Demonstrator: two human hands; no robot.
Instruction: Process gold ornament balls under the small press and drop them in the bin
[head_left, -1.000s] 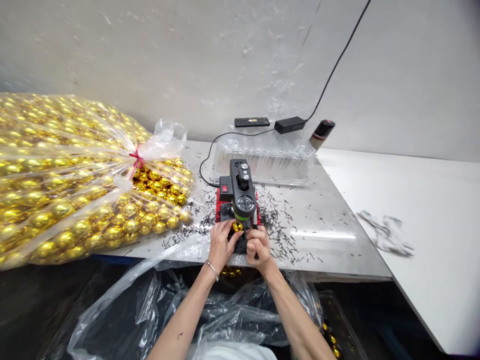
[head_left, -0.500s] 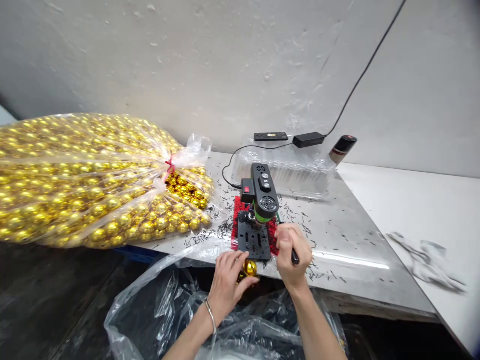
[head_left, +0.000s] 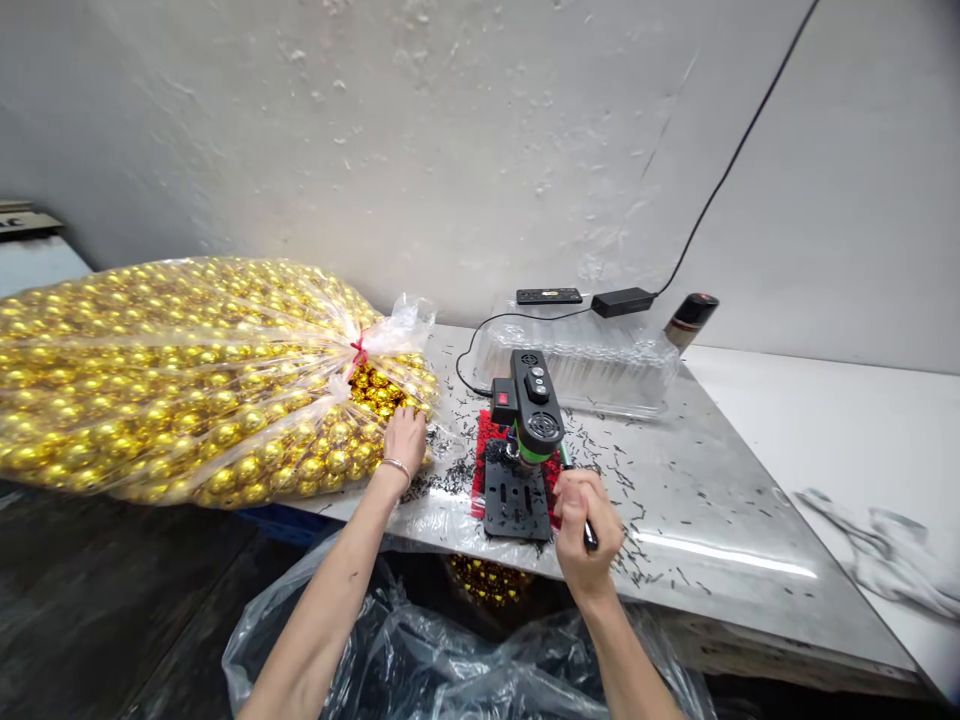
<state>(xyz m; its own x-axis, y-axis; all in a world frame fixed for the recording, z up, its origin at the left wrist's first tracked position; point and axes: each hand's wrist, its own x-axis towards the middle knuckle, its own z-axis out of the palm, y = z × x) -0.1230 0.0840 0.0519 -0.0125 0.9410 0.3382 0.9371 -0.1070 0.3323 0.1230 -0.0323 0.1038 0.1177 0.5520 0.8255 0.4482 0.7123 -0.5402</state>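
My left hand reaches into the opening of a large clear plastic bag. Its fingers touch the shiny gold balls there, and their tips are partly hidden; I see no ball lifted in it. Wrapped round the black-gripped lever handle of a small bench drill press is my right hand. The press has a black slotted base plate over a red mat, with nothing on the plate.
Dark shavings litter the metal tabletop. Behind the press are a clear plastic tray, a power adapter and a spray can. An open plastic bag hangs below the front edge, near gold balls. White gloves lie right.
My left hand has gone from the front of the base plate, where it held a gold ball, up and left to the bag opening. The ball has left that hand. My right hand keeps the lever.
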